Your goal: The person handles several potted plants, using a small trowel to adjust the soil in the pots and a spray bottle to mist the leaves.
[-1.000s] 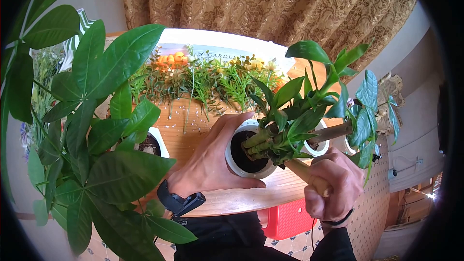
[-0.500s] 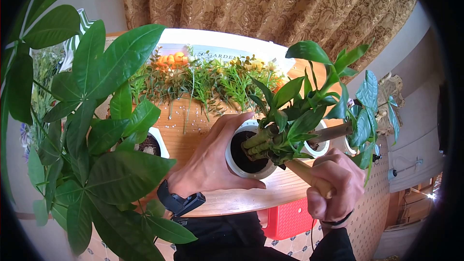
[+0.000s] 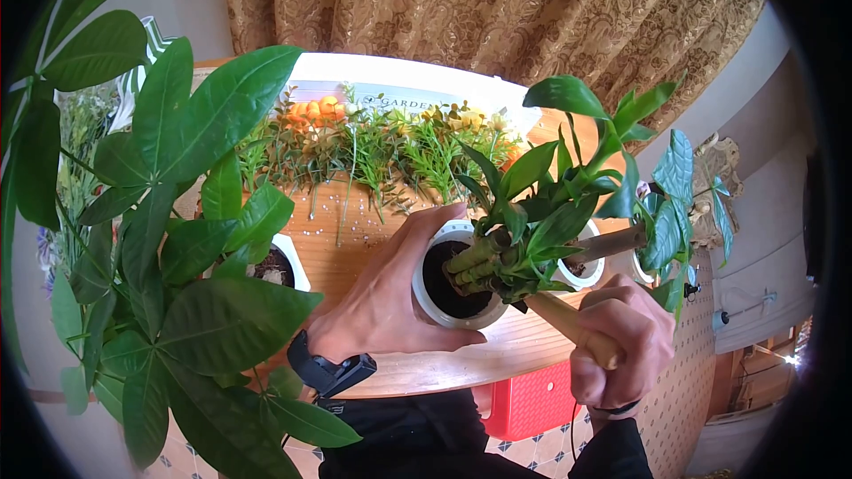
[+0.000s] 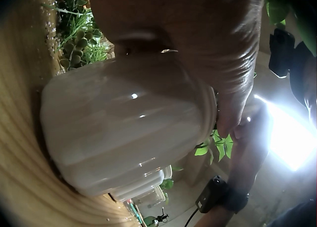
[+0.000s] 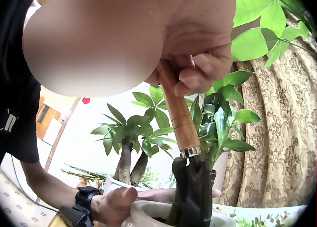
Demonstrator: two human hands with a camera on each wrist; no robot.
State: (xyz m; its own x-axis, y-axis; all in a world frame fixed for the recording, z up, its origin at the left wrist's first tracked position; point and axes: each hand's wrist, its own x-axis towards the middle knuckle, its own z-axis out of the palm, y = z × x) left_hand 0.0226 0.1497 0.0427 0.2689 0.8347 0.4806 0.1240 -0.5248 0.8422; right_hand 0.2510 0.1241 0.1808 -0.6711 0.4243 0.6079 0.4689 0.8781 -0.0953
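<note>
Left hand [image 3: 382, 297] and right hand [image 3: 621, 341] are both occupied: on a clock face centred on the white pot [image 4: 124, 133], head view, the left lies at nine o'clock with thumb and fingers spread and curved around the upper wall, while the right, at four o'clock, has its fingers curled round a trowel [image 5: 185, 133]. That pot stands on the desk [image 3: 417, 368], a smooth, warm-toned wooden top with visible grain. Leaning from the pot towards two o'clock, the leafy plant [image 3: 550, 239] is probably the delicate part: its jointed green stems look firm, yet the glossy, pointed leaves would likely crease or tear, so any hold belongs low on the stems. Loaded as it is, the pot should be fairly heavy, hard and perhaps breakable, and its shiny, gently ribbed wall may slip; a broad grip under the round rim seems best. The trowel looks light and rigid, best taken by its rounded wooden handle [image 5: 176, 98], which meets a dark, curved blade [image 5: 195, 187] at a bright ferrule [image 5: 190, 151]; the blade's tip is hidden, so its depth cannot be told. Dark, loose-looking soil [image 3: 444, 288] shows inside the pot, and tiny white granules [image 3: 328, 208] lie scattered on the wood at ten o'clock.
</note>
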